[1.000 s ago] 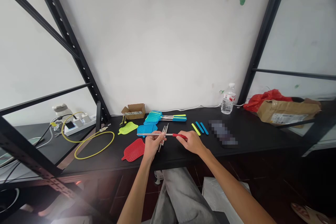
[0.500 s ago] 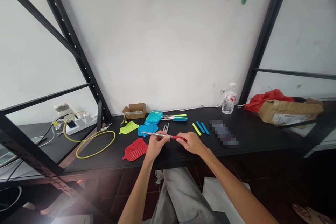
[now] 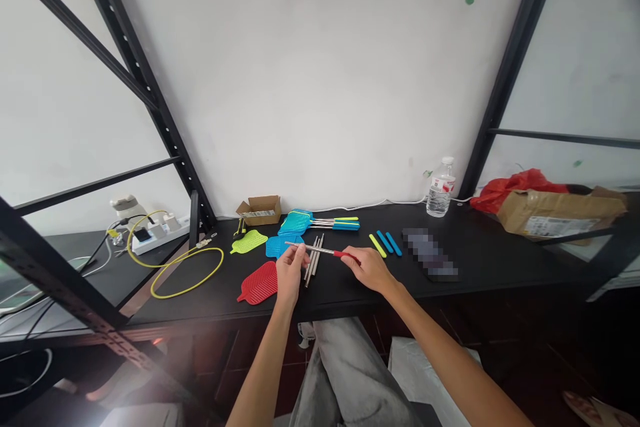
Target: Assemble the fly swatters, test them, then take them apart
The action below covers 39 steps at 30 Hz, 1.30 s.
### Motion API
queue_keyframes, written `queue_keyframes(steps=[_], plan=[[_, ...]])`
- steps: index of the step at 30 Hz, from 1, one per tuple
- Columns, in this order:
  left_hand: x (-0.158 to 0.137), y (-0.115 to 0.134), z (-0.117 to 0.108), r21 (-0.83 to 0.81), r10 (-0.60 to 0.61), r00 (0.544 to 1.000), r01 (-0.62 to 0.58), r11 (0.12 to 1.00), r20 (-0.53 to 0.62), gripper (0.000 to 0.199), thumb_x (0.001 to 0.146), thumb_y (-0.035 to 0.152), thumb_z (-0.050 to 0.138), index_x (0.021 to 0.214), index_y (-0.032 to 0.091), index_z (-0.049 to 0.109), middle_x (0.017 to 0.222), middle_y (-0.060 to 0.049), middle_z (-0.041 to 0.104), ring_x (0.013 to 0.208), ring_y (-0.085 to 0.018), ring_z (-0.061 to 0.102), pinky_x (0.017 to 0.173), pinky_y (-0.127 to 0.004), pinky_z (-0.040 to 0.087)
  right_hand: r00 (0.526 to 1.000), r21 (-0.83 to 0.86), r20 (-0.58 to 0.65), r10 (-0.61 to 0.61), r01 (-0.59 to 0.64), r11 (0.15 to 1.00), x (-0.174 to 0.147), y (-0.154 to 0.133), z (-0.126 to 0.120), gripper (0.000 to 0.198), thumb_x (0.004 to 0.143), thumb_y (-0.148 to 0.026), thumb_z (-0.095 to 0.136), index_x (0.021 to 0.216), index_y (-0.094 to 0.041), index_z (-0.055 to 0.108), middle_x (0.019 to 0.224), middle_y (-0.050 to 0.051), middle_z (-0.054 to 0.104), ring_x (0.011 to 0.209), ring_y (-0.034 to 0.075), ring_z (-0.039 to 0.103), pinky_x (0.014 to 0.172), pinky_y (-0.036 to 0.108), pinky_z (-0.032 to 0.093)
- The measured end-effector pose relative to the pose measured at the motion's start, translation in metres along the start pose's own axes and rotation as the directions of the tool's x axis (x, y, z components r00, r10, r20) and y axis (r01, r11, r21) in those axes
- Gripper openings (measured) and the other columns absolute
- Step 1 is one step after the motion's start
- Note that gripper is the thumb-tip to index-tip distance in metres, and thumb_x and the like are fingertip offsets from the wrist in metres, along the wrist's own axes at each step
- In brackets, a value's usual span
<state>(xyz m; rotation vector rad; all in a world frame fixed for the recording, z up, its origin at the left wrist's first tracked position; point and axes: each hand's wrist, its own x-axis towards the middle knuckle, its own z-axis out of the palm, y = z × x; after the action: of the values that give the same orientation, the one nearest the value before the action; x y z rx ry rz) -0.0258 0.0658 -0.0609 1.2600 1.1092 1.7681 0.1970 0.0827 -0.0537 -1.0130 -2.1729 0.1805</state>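
From my end, on head cam: R hand [image 3: 369, 268] gripping red handle [image 3: 343, 255], L hand [image 3: 290, 273] pinching metal rod [image 3: 323, 251] nr its free end. Rod joins handle, spans gap betw. hands, tip pokes out past L fingers toward blue mesh head [image 3: 277, 247]. Loose tubes [image 3: 313, 264] on worktop [image 3: 350, 300] below rod. Red mesh head [image 3: 259, 281] just L of L hand.

Rods [image 3: 315, 264] lie between mesh heads [image 3: 258, 282] and loose handles [image 3: 385, 243].
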Motion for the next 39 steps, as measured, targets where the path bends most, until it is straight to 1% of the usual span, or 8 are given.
queue_keyframes(steps=[4, 11, 16, 20, 27, 33, 36, 39], plan=[[-0.002, 0.001, 0.002, 0.049, -0.019, 1.000, 0.018, 0.999, 0.022, 0.036, 0.079, 0.052, 0.067, 0.077, 0.016, 0.067, 0.063, 0.000, 0.059, 0.056, -0.011, 0.050, 0.057, -0.023, 0.040, 1.000, -0.014, 0.000, -0.006, 0.006, 1.000, 0.000, 0.000, 0.001, 0.037, 0.101, -0.046, 0.037, 0.086, -0.024, 0.062, 0.070, 0.001, 0.062, 0.065, 0.017, 0.055, 0.061, 0.026, 0.030], [-0.004, 0.003, 0.004, 0.078, -0.092, 0.986, 0.082, 0.994, 0.139, 0.039, 0.074, 0.049, 0.073, 0.090, 0.013, 0.073, 0.066, -0.001, 0.062, 0.057, -0.011, 0.052, 0.055, -0.022, 0.040, 1.000, -0.029, 0.017, -0.002, 0.002, 1.000, -0.001, 0.000, 0.001, 0.034, 0.100, -0.045, 0.039, 0.088, -0.024, 0.063, 0.074, 0.002, 0.065, 0.069, 0.018, 0.058, 0.063, 0.027, 0.030], [-0.002, 0.002, 0.002, 0.017, -0.089, 0.991, 0.088, 0.996, 0.097, 0.043, 0.074, 0.051, 0.072, 0.095, 0.014, 0.072, 0.069, -0.002, 0.064, 0.057, -0.011, 0.053, 0.055, -0.022, 0.042, 1.000, -0.026, 0.007, 0.006, -0.006, 1.000, 0.000, -0.001, 0.000, 0.033, 0.100, -0.045, 0.040, 0.090, -0.024, 0.064, 0.078, 0.002, 0.067, 0.071, 0.018, 0.059, 0.064, 0.027, 0.031], [-0.001, -0.002, 0.000, -0.003, -0.074, 0.996, 0.074, 0.997, 0.039, 0.041, 0.074, 0.051, 0.072, 0.090, 0.013, 0.072, 0.070, -0.003, 0.067, 0.057, -0.010, 0.054, 0.056, -0.022, 0.043, 1.000, -0.027, 0.005, 0.000, 0.000, 1.000, 0.000, -0.002, 0.000, 0.031, 0.099, -0.044, 0.042, 0.091, -0.024, 0.064, 0.079, 0.002, 0.067, 0.072, 0.018, 0.059, 0.064, 0.027, 0.031], [-0.001, -0.006, -0.003, 0.024, -0.078, 0.993, 0.076, 0.997, 0.094, 0.036, 0.076, 0.047, 0.072, 0.090, 0.014, 0.074, 0.077, -0.006, 0.071, 0.066, -0.013, 0.060, 0.060, -0.023, 0.045, 0.998, -0.036, 0.056, 0.004, -0.002, 0.999, -0.001, 0.002, -0.001, 0.037, 0.100, -0.045, 0.041, 0.080, -0.023, 0.062, 0.068, 0.001, 0.062, 0.063, 0.017, 0.055, 0.060, 0.026, 0.027], [-0.001, -0.005, 0.000, 0.037, -0.087, 0.990, 0.084, 0.996, 0.110, 0.039, 0.077, 0.049, 0.070, 0.093, 0.013, 0.073, 0.077, -0.007, 0.070, 0.068, -0.015, 0.061, 0.060, -0.023, 0.045, 0.997, -0.049, 0.077, 0.014, -0.010, 0.999, -0.001, 0.004, 0.000, 0.039, 0.100, -0.046, 0.039, 0.078, -0.023, 0.061, 0.064, 0.001, 0.060, 0.060, 0.017, 0.054, 0.058, 0.027, 0.025], [-0.002, 0.003, -0.002, 0.119, -0.088, 0.983, 0.069, 0.990, 0.160, 0.046, 0.078, 0.050, 0.068, 0.106, 0.014, 0.071, 0.082, -0.006, 0.070, 0.066, -0.014, 0.059, 0.059, -0.024, 0.045, 0.998, -0.053, 0.062, 0.018, -0.015, 0.998, -0.001, 0.003, 0.000, 0.038, 0.100, -0.046, 0.038, 0.080, -0.023, 0.061, 0.065, 0.001, 0.060, 0.061, 0.017, 0.055, 0.058, 0.027, 0.025], [-0.004, 0.017, -0.021, 0.361, -0.011, 0.984, -0.054, 0.931, 0.176, 0.051, 0.078, 0.052, 0.067, 0.117, 0.019, 0.068, 0.093, -0.007, 0.070, 0.071, -0.017, 0.061, 0.064, -0.027, 0.048, 0.999, -0.040, 0.037, 0.035, -0.034, 0.999, -0.001, 0.003, 0.001, 0.037, 0.100, -0.046, 0.038, 0.084, -0.023, 0.062, 0.065, 0.001, 0.060, 0.061, 0.017, 0.055, 0.057, 0.027, 0.024]])
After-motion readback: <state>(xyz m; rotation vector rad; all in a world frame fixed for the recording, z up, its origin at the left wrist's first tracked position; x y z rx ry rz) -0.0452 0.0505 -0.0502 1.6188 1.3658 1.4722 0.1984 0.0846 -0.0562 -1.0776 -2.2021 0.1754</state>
